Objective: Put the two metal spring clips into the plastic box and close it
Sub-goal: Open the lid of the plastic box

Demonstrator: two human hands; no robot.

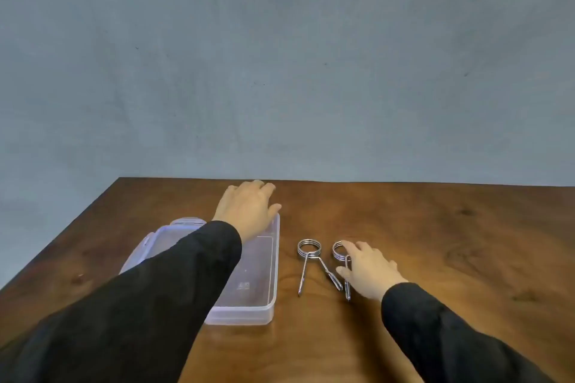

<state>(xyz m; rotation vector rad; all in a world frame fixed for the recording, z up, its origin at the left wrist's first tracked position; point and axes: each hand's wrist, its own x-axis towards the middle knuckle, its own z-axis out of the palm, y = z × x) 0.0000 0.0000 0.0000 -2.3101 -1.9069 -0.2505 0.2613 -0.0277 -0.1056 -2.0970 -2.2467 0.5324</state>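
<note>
Two metal spring clips lie on our wooden table [435,227], both to the right of the plastic box [261,270], which we take as our landmark. The nearer clip [308,261] sits just right of the box, its coiled ring at the far end and its two legs splayed toward us; nothing touches it. The farther clip [339,253] lies beside it, one step more to the right of the box, and its ring shows past our fingertips.

Our right hand [368,270] rests over that farther clip. The fingers are spread and gently curved, the thumb lies against the clip's legs and the index tip reaches the ring, but we cannot tell whether we have hold of it or only touch it.

Our left hand [247,210] lies over the far end of the box, palm down, fingers loosely bent past the far rim, the thumb at the box's right corner. Whether it presses or grips the rim we cannot tell. The box stands open and holds no clip; its lid [161,235] lies along its left side, partly hidden by our black sleeve [140,305].
</note>
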